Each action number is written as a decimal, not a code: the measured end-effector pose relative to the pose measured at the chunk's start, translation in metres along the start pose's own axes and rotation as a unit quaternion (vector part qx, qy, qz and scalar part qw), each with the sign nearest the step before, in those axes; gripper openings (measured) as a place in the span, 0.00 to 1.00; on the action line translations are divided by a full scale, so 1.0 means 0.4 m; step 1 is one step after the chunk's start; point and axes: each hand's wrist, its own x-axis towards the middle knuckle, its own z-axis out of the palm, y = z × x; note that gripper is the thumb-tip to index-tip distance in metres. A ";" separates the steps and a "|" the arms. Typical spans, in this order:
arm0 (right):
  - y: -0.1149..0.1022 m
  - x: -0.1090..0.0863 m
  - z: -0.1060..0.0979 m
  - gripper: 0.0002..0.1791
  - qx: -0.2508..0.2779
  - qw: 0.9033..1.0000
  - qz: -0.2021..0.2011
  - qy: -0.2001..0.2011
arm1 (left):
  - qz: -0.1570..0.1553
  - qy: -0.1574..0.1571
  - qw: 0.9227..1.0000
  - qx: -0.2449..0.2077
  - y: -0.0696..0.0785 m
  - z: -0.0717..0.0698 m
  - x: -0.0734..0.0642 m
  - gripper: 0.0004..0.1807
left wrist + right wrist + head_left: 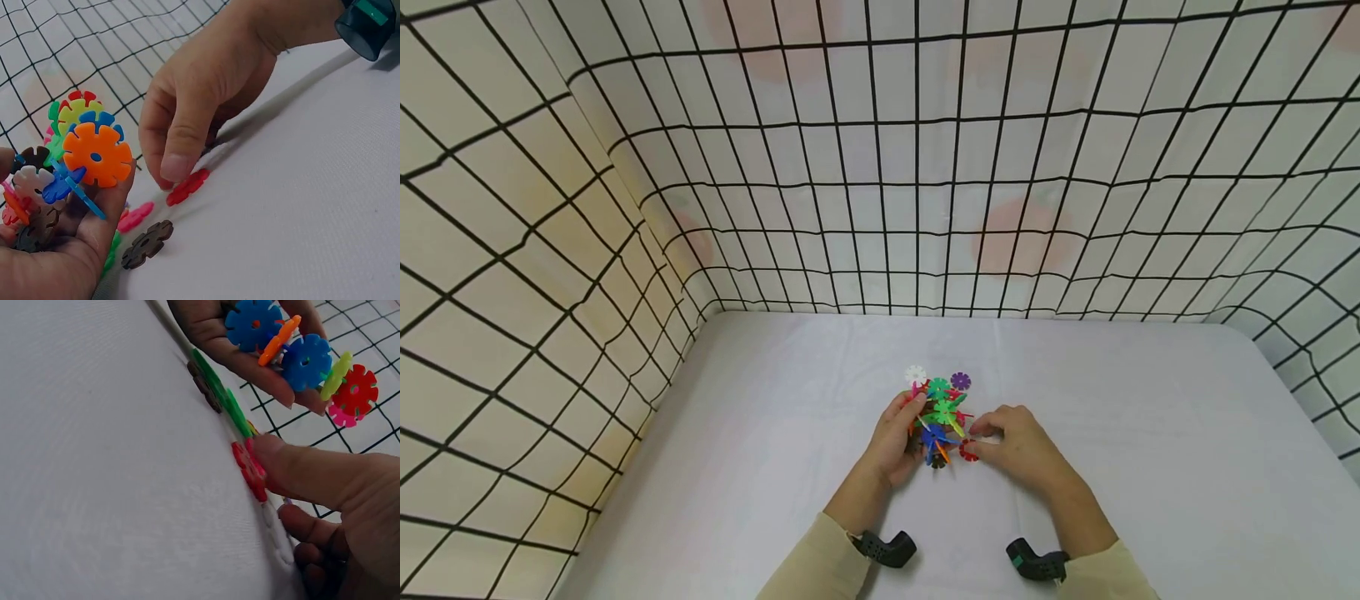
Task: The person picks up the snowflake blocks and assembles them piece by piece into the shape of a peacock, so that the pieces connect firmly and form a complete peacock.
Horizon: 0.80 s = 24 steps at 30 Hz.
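My left hand (889, 442) holds a cluster of interlocked plastic snowflake discs (942, 412) in many colours, raised off the white surface. In the left wrist view an orange disc (114, 145) faces outward from it. Thumb and fingertips of my right hand (1021, 443) pinch the edge of a loose red snowflake disc (189, 187) low at the surface. Nearby lies a dark brown disc (147, 244), and a green disc (211, 378) shows beside it in the right wrist view. The left palm partly hides the cluster's underside.
Beyond the cluster a white disc (915, 375) and a purple disc (960, 381) lie on the white cloth-covered table (760, 467). Black wire mesh (917, 150) walls the back and both sides. Each wrist carries a black camera band.
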 end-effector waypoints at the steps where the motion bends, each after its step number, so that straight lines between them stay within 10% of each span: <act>1: 0.000 -0.001 -0.002 0.10 -0.007 1.000 -0.002 -0.010 | 0.001 -0.001 1.000 0.001 0.000 0.000 0.000 0.05; 6: -0.004 -0.004 -0.004 0.15 -0.037 0.999 -0.013 -0.035 | 0.007 -0.009 0.999 0.037 0.003 -0.002 -0.001 0.06; 12: -0.006 -0.004 -0.009 0.10 0.048 0.999 -0.005 -0.019 | 0.013 -0.027 0.997 0.068 -0.001 0.000 -0.001 0.07; 24: 0.003 -0.002 -0.015 0.11 0.236 0.963 0.008 0.132 | 0.000 -0.068 0.992 0.103 -0.010 0.000 0.000 0.15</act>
